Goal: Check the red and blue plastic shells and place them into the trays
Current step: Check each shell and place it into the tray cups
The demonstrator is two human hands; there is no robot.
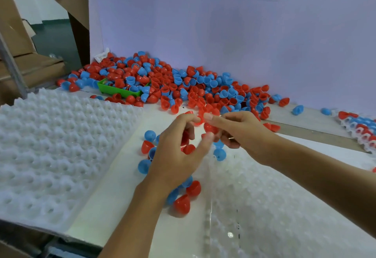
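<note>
While both hands meet over the white table [114, 207], each pinches red shells.
Left hand [175, 156] curls round red shells [188, 149]; right hand [240, 130], touching its fingertips, grips another red shell [210, 127]. Beyond both lies the mixed red and blue shell pile [183, 87] with a green tray [114, 91]. Left of the left hand sits a white dimpled tray [50, 146]; under the right forearm, a clear tray [274, 207].

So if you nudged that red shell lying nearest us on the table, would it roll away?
Probably it would rock or roll a little: the red shell rests on its rounded dome. It looks like thin hollow plastic, so likely light, skidding easily on the smooth white table.
</note>
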